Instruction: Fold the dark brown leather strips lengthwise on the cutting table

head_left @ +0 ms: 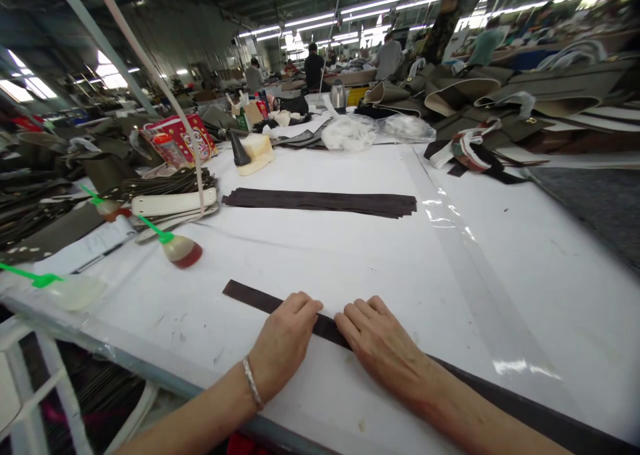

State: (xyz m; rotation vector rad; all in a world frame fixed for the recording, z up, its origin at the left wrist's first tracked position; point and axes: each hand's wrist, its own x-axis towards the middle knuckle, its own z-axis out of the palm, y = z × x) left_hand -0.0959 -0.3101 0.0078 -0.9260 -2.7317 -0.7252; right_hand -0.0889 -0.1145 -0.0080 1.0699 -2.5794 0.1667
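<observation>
A long dark brown strip point(333, 330) of flat material lies slantwise over the white worktable, running off toward the lower right edge of the view. My left hand point(290, 332), with a silver bracelet at the wrist, is closed on the strip a short way from its left end. Just to the right, my right hand point(373, 332) grips the same strip with curled fingers. A short length of strip shows between the two hands. The fingertips are partly hidden. Beyond them lies a stack of similar dark strips point(320, 202).
Squeeze bottles with green nozzles, one point(183, 250) holding reddish liquid, are on the left. Pale straps point(174, 203), a dark cone point(239, 150) by a yellowish block point(257, 152) and plastic bags point(350, 133) lie farther back. Grey-brown bag pieces point(460, 95) pile up at right; people work in the distance.
</observation>
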